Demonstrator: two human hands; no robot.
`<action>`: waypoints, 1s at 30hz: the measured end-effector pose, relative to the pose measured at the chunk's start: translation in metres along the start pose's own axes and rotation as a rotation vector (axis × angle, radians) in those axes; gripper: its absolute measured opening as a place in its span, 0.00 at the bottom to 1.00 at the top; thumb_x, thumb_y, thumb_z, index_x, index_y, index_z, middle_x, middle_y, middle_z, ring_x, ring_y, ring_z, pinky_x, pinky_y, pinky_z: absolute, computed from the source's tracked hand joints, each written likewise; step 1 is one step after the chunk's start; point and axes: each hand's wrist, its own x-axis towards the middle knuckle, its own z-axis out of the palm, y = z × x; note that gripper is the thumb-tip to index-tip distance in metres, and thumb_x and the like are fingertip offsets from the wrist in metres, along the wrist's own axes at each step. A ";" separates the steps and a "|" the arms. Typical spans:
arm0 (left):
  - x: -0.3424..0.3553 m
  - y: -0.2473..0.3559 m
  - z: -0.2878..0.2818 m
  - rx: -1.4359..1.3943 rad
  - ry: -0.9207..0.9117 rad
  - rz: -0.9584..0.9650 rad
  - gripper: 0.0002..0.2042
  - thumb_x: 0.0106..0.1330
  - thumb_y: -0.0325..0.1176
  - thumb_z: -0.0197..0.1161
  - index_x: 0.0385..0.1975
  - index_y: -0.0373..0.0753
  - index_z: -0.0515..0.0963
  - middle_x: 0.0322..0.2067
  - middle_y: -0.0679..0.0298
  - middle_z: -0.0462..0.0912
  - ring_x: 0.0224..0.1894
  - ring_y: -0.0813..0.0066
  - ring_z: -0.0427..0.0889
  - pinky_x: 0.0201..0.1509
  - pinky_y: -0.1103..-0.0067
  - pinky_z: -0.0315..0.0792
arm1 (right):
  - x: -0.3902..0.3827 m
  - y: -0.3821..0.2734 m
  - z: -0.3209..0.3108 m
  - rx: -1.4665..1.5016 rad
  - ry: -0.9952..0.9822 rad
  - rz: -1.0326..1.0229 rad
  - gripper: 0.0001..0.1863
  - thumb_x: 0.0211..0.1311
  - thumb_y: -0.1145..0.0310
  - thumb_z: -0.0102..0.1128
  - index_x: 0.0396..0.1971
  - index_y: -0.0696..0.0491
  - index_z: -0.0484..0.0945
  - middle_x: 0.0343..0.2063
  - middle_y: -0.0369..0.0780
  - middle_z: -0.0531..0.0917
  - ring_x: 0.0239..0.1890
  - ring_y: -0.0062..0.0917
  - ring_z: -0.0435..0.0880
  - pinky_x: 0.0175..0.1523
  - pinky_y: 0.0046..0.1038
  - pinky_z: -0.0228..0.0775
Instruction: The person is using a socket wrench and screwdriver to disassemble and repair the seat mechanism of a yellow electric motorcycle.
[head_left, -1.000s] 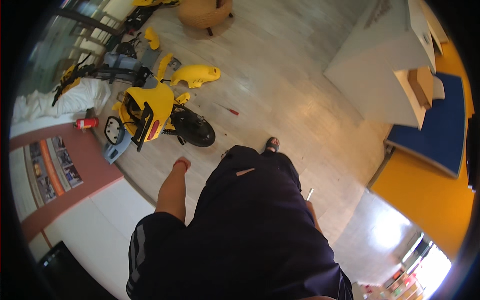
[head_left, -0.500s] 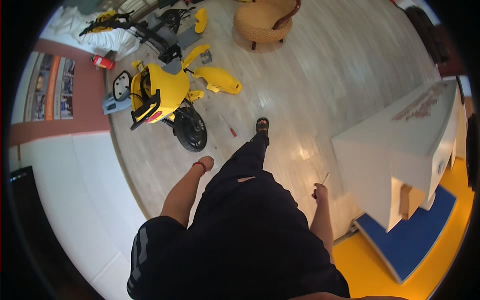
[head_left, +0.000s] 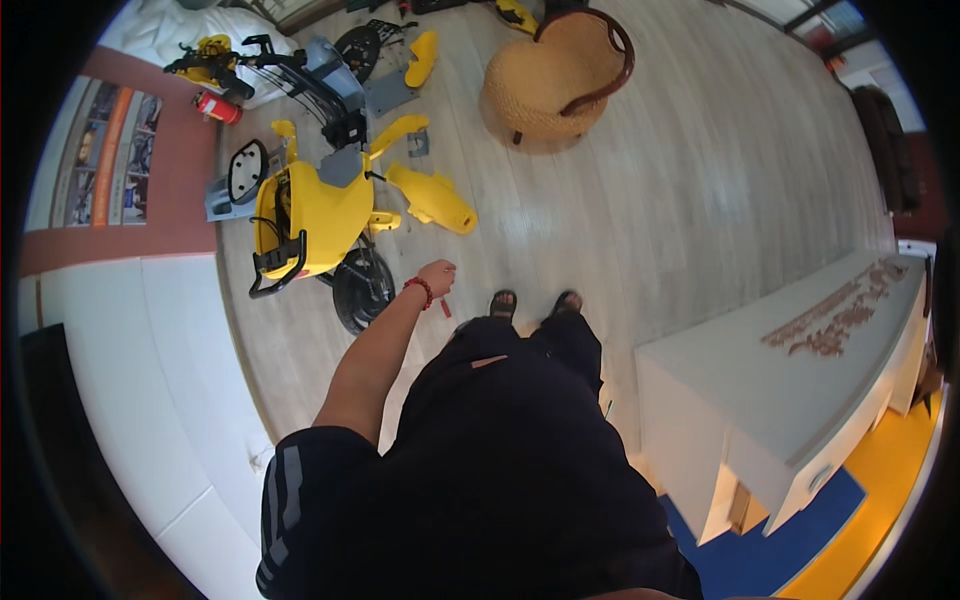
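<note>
My left hand (head_left: 437, 277), with a red beaded bracelet at the wrist, hangs in front of my body with loosely bent fingers and nothing visible in them. Below it a screwdriver's red handle (head_left: 446, 308) shows on the floor; the hand covers the rest in this view. Beside it, to the left, stands a partly stripped yellow scooter (head_left: 325, 220) with its black rear wheel (head_left: 362, 292). My right hand is hidden by my dark clothes. A thin tip (head_left: 609, 408) pokes out at my right trouser leg.
A loose yellow body panel (head_left: 432, 196) lies right of the scooter. A wicker chair (head_left: 545, 90) stands ahead. On the right is a white cabinet (head_left: 770, 370) with carved trim. A fire extinguisher (head_left: 217, 107) is by the left wall; a white ledge (head_left: 160, 370) runs along that side.
I have stepped forward, and both feet now show. My left hand has swung forward, over the screwdriver in view. My right hand, which held a slim light-coloured tool, has gone out of sight.
</note>
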 end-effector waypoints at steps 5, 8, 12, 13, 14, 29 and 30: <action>0.010 0.025 0.002 -0.111 0.068 -0.085 0.17 0.63 0.33 0.50 0.48 0.33 0.75 0.38 0.53 0.82 0.34 0.63 0.83 0.40 0.73 0.78 | 0.017 -0.148 -0.035 -0.181 -0.002 -0.025 0.09 0.59 0.66 0.55 0.32 0.56 0.77 0.13 0.38 0.69 0.12 0.25 0.68 0.19 0.31 0.64; 0.015 -0.010 0.017 0.848 -0.176 0.247 0.11 0.54 0.32 0.58 0.35 0.39 0.84 0.32 0.53 0.84 0.33 0.59 0.84 0.38 0.70 0.77 | 0.009 -0.264 -0.051 -0.249 0.015 -0.079 0.09 0.59 0.66 0.55 0.32 0.57 0.77 0.13 0.38 0.69 0.12 0.26 0.68 0.18 0.32 0.64; -0.029 -0.033 0.075 0.169 -0.114 -0.464 0.08 0.53 0.29 0.61 0.29 0.35 0.84 0.28 0.54 0.84 0.29 0.62 0.84 0.33 0.70 0.77 | -0.006 -0.434 -0.063 -0.312 0.070 -0.229 0.10 0.60 0.66 0.55 0.32 0.58 0.77 0.14 0.39 0.70 0.12 0.26 0.68 0.17 0.32 0.64; -0.038 -0.032 0.083 -0.038 -0.082 -0.647 0.08 0.55 0.29 0.59 0.29 0.34 0.83 0.27 0.54 0.84 0.27 0.64 0.83 0.30 0.71 0.76 | -0.009 -0.475 -0.065 -0.315 0.056 -0.289 0.10 0.59 0.65 0.55 0.29 0.58 0.76 0.14 0.39 0.70 0.11 0.26 0.68 0.18 0.33 0.65; -0.045 -0.027 0.090 -0.240 -0.068 -0.829 0.08 0.58 0.29 0.58 0.30 0.32 0.82 0.25 0.54 0.84 0.25 0.66 0.83 0.28 0.71 0.76 | -0.012 -0.516 -0.067 -0.337 0.056 -0.342 0.10 0.58 0.65 0.56 0.26 0.58 0.74 0.13 0.38 0.70 0.11 0.26 0.68 0.18 0.34 0.65; 0.030 0.055 0.040 -0.324 0.127 -0.319 0.12 0.64 0.29 0.52 0.43 0.35 0.77 0.30 0.60 0.82 0.29 0.70 0.83 0.33 0.73 0.77 | -0.014 -0.679 0.054 -0.692 0.023 -0.371 0.09 0.56 0.66 0.59 0.31 0.56 0.76 0.16 0.39 0.72 0.15 0.27 0.70 0.22 0.32 0.67; 0.032 0.065 0.019 -0.642 0.168 -0.389 0.12 0.64 0.29 0.51 0.43 0.35 0.78 0.30 0.60 0.82 0.29 0.71 0.82 0.32 0.75 0.76 | -0.014 -0.673 0.062 -0.694 -0.005 -0.337 0.09 0.56 0.66 0.59 0.31 0.56 0.77 0.16 0.39 0.72 0.15 0.27 0.71 0.22 0.33 0.67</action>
